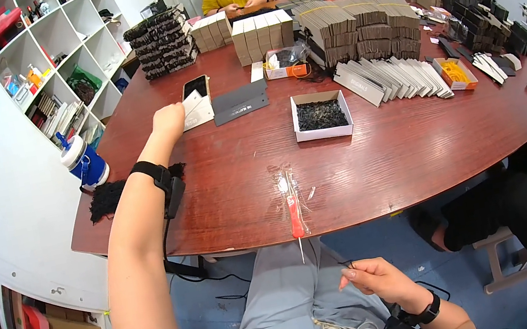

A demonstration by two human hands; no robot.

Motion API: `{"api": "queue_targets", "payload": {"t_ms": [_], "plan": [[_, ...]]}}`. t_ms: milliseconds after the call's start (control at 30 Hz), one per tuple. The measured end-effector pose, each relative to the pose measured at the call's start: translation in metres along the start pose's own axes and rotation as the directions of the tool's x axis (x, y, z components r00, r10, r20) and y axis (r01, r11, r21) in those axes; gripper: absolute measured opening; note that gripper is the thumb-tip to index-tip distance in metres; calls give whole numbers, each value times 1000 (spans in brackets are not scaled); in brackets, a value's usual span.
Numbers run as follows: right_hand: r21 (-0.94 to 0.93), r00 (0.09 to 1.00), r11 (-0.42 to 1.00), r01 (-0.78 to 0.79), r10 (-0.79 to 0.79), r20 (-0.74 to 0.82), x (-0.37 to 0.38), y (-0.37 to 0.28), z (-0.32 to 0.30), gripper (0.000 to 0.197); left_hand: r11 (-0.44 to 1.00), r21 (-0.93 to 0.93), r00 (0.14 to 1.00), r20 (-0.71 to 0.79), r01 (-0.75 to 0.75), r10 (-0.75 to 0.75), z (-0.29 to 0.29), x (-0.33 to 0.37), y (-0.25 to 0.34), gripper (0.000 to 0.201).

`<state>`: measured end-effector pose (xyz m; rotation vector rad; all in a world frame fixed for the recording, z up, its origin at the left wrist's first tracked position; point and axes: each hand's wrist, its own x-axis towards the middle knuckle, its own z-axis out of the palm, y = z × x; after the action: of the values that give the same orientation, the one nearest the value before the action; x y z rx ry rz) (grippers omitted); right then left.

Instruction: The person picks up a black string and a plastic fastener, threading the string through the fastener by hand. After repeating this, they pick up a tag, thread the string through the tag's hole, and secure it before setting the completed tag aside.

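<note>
My left hand (170,122) reaches out over the table, its fingers closed on the edge of a light grey card tag (195,99). Under that tag lies another pale tag, beside a dark grey tag (240,102) and a phone (196,87). Above my lap, my right hand (384,280) is pinched together; a small thin dark strand seems to show at the fingertips. A red-handled tool with a thin metal shaft (295,215) lies at the table's near edge, its tip jutting past it. An open white box (323,133) holds a pile of short black strands.
Fanned grey tags (396,79) lie right of the white box, with banded stacks (362,24) behind. An orange box (459,75) holds yellow pieces. A blue and white jug (84,161) and black strands (107,200) are at left. Several people sit around the table.
</note>
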<state>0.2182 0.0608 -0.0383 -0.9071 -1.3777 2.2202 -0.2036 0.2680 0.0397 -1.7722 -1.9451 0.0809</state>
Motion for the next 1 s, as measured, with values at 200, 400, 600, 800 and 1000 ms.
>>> {"api": "queue_targets", "payload": {"t_ms": [200, 400, 600, 800, 1000], "plan": [[-12, 1000, 1000, 12, -12, 13, 7, -3, 8, 26, 946, -268, 978, 50, -180, 201, -18, 18, 79, 18], [-35, 998, 998, 46, -47, -30, -2, -2, 7, 27, 909, -393, 980, 71, -142, 184, 0, 30, 96, 35], [8, 999, 1000, -5, 5, -48, -8, 9, 0, 27, 826, -557, 964, 161, -87, 210, -25, 15, 95, 35], [3, 997, 999, 51, -51, -56, -8, 6, 5, 27, -273, -957, 983, 50, 97, 175, -75, -76, 113, 30], [-4, 994, 998, 61, -62, -88, -7, 7, 12, 27, -470, -883, 998, -40, -9, 56, -93, -213, 156, 23]]}}
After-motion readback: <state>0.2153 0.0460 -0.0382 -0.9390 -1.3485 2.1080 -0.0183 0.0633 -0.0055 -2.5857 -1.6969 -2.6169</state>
